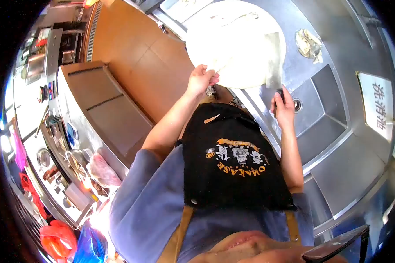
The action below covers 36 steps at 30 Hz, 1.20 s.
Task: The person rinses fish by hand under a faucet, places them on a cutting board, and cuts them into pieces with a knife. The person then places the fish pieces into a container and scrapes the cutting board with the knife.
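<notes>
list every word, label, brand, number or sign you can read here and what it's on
"洗消池": on the white sign at the right, turned sideways.
"OMAKASE": in yellow on the black apron, upside down in this view.
Large white characters on the apron: too blurred to read surely.
Marks on the apron's orange ribbon and round badge: too small to read.
No other text or number is readable.
</notes>
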### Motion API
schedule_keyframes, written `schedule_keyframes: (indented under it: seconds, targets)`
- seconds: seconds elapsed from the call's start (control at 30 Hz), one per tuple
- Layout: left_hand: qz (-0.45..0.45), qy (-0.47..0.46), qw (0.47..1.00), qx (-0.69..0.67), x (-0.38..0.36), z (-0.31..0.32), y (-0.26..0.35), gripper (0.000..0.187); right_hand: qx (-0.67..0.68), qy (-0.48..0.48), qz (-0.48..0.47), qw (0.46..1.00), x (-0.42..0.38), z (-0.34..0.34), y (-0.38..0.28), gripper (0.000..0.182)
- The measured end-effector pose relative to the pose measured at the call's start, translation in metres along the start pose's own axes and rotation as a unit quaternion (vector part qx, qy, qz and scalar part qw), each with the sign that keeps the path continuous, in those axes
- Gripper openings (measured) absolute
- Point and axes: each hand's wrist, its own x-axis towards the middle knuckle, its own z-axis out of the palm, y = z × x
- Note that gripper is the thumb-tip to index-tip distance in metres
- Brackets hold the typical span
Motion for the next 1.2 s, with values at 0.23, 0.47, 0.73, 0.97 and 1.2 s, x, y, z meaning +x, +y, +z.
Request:
schedule_keyframes:
  seconds: [0.23,0.47,0.73,0.97,1.2]
  targets:
    - [-0.001,-0.030,0.983,-0.183,0.009,0.025,0.041,0.020,-0.078,-0.109,0.041,0.990,0.033,0.030,-0.013,0.042]
    - [0.067,-0.095,0.964,-0.238,-0.017,0.030,0.082,0.016,-0.034,-0.134,0.046,0.989,0.045,0.028,-0.007,0.040]
    - [-0.077,0.103,0.990,-0.066,-0.034,-0.019,-0.034,0.018,-0.154,-0.136,0.034,0.978,0.044,0.031,-0.021,0.037]
    - [0.543,0.201,0.727,0.369,0.024,-0.010,0.016,0.012,-0.321,-0.132,-0.068,0.935,0.056,0.064,-0.041,0.035]
    - [0.550,0.118,0.716,0.414,0.072,-0.008,0.020,0.012,-0.471,-0.161,-0.226,0.838,0.046,0.075,-0.053,0.033]
